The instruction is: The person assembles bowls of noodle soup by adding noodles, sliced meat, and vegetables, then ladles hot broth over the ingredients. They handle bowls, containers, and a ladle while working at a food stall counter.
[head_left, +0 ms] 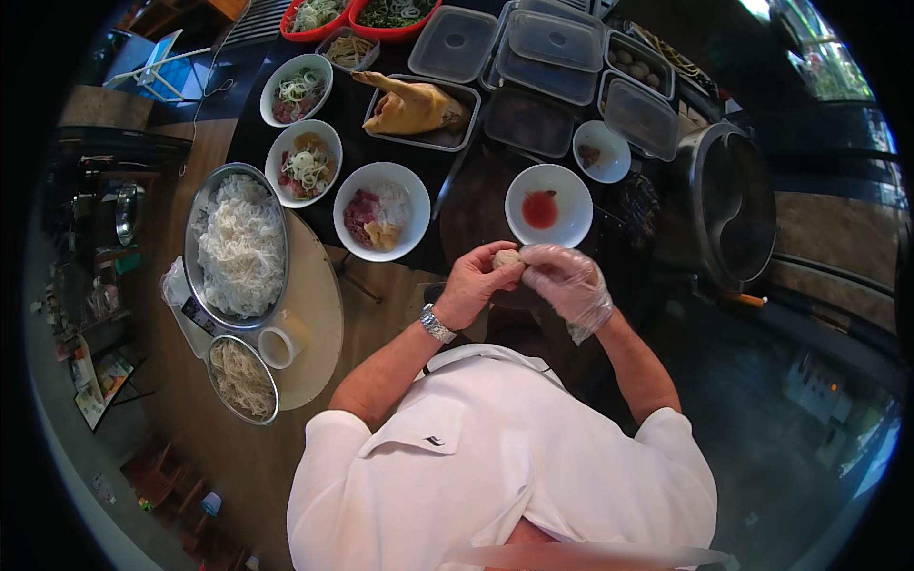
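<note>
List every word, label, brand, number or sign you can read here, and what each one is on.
No text is readable.
White shirt: a small dark mark on the pocket, too small to make out.
Picture board at the left: too blurred to read.
Wristwatch on the left wrist: no readable numbers.
Pale ball at the fingertips: no writing seen.

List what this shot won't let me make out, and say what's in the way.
All in the head view:
- Underside of the pale ball: hidden by the fingers of the left hand.
- How firmly the gloved right hand grips, if at all: masked by wrinkled, shiny plastic.
- Bottom of the metal pot: lost in shadow.
- Far rim of the right-hand red bowl: cut off by the top edge.
- Brown bits: too small to identify.
</note>
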The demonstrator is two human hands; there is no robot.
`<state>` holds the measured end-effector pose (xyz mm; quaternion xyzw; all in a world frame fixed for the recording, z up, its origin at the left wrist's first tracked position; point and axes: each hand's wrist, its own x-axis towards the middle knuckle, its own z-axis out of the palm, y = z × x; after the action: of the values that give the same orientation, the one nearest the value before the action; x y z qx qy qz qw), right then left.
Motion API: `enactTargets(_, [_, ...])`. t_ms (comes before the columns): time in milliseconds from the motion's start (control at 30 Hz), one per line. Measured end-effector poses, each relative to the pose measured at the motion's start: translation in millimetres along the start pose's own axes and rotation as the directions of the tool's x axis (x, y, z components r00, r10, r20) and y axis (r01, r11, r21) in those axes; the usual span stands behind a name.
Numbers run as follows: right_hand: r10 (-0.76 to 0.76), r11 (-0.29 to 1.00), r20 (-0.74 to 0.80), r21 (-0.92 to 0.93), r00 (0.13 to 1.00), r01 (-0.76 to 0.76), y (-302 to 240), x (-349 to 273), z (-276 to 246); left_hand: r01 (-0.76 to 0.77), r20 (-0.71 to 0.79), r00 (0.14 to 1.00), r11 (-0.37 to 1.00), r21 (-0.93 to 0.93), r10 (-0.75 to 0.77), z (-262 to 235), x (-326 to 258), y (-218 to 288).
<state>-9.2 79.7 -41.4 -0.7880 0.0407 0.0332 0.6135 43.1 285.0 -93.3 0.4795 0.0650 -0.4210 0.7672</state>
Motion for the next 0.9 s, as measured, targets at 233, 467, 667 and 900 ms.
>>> enactTargets(233, [-0.103, 0.565, -0.230, -0.814, 0.968, -0.133, 93.4, 16.4, -103.1, -0.097, -0.217, 0.956, 0.912, 0.398, 0.196, -53.6, 13.3, -37.8])
enactTargets(467, [0.130, 0.372, 0.073, -0.928, 0.989, 0.020, 180.2, 54.4, -134.0, -0.194, -0.158, 0.778, 0.472, 0.860, 0.608, -40.4, 46.0, -62.4])
enactTargets(667, [0.202, 0.341, -0.055, -0.932, 0.978, -0.123, 190.5, 41.2, -149.5, -0.039, -0.305, 0.812, 0.568, 0.822, 0.498, -21.4, 44.6, -83.2])
enactTargets(900, [0.190, 0.410, -0.190, -0.876, 0.963, -0.254, 206.0, -42.9, -167.8, -0.069, -0.230, 0.758, 0.426, 0.902, 0.610, -38.8, 33.0, -90.6])
